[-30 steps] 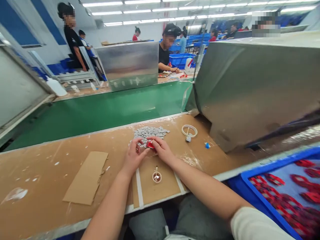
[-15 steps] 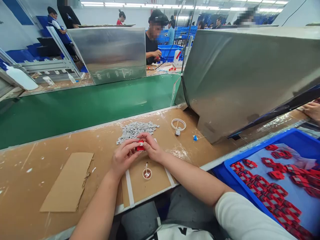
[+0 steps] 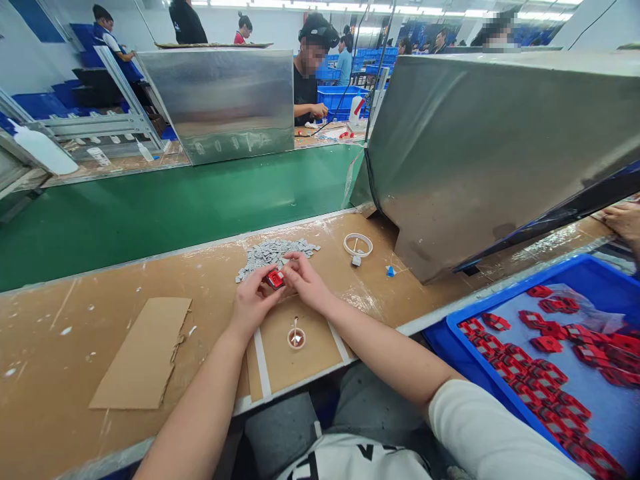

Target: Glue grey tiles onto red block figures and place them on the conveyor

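My left hand (image 3: 253,297) is closed around a small red and black plastic part (image 3: 275,279), its red face tilted up. My right hand (image 3: 305,283) is beside it, thumb and fingers pinched close to the part's right edge. Whatever is between those fingertips is too small to make out. Just beyond both hands lies a pile of small grey square pieces (image 3: 273,255). Below them, a small cup (image 3: 297,339) of dark reddish liquid stands on a cardboard sheet (image 3: 280,373), with a thin white stick in it.
A blue bin (image 3: 453,323) at the right holds many red and black parts. A white ring (image 3: 358,245) and a blue scrap (image 3: 391,271) lie right of the pile. Loose cardboard (image 3: 143,353) is at left. A metal panel (image 3: 480,160) rises at back right. Co-workers are beyond the green belt (image 3: 200,207).
The red part has turned and shifted slightly left, showing more of its red face. My right fingers have drawn back from on top of it to its side.
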The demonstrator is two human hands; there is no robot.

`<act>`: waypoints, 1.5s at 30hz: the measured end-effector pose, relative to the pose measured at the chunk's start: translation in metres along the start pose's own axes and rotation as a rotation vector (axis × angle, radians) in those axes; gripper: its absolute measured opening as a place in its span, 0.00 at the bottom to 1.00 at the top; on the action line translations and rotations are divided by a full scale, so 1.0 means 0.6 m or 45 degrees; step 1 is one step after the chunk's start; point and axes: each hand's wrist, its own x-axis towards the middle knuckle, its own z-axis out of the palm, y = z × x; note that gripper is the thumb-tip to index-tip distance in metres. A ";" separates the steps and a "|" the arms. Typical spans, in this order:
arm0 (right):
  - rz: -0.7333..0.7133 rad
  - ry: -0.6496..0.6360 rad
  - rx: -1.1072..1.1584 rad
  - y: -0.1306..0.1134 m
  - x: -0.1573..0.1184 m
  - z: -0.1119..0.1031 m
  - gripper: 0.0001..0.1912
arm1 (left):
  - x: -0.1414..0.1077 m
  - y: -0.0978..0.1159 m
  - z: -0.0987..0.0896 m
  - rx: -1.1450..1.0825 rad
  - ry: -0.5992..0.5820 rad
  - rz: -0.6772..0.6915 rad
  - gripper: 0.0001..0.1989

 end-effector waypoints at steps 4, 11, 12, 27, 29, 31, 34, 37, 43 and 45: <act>-0.083 -0.090 -0.638 -0.034 -0.029 -0.033 0.24 | 0.008 -0.014 0.000 -0.224 0.023 -0.218 0.26; -0.192 -0.877 -0.959 -0.041 -0.054 -0.048 0.25 | 0.014 -0.033 0.010 -0.487 -0.113 -0.392 0.31; -0.206 -0.919 -0.954 -0.039 -0.053 -0.047 0.24 | 0.014 -0.033 0.010 -0.497 -0.122 -0.402 0.31; -0.523 -0.941 -0.916 -0.022 -0.062 -0.038 0.16 | 0.006 -0.007 0.001 -0.145 -0.211 -0.370 0.29; -0.464 -0.984 -0.898 -0.025 -0.062 -0.038 0.17 | 0.006 -0.004 -0.003 0.024 -0.249 -0.354 0.27; -0.384 -1.003 -0.844 -0.027 -0.061 -0.037 0.18 | 0.007 -0.005 -0.006 0.106 -0.273 -0.331 0.25; -0.344 -0.894 -0.682 -0.022 -0.057 -0.038 0.20 | 0.008 -0.009 -0.006 0.093 -0.289 -0.315 0.24; -0.392 -0.647 -0.489 -0.011 -0.051 -0.042 0.22 | 0.008 -0.012 -0.006 0.108 -0.333 -0.349 0.25; -0.349 -0.047 -0.367 0.001 -0.042 -0.044 0.25 | 0.007 -0.009 -0.007 0.301 -0.426 -0.361 0.24; -0.345 0.041 -0.406 0.001 -0.039 -0.040 0.26 | 0.007 -0.005 -0.006 0.382 -0.442 -0.349 0.23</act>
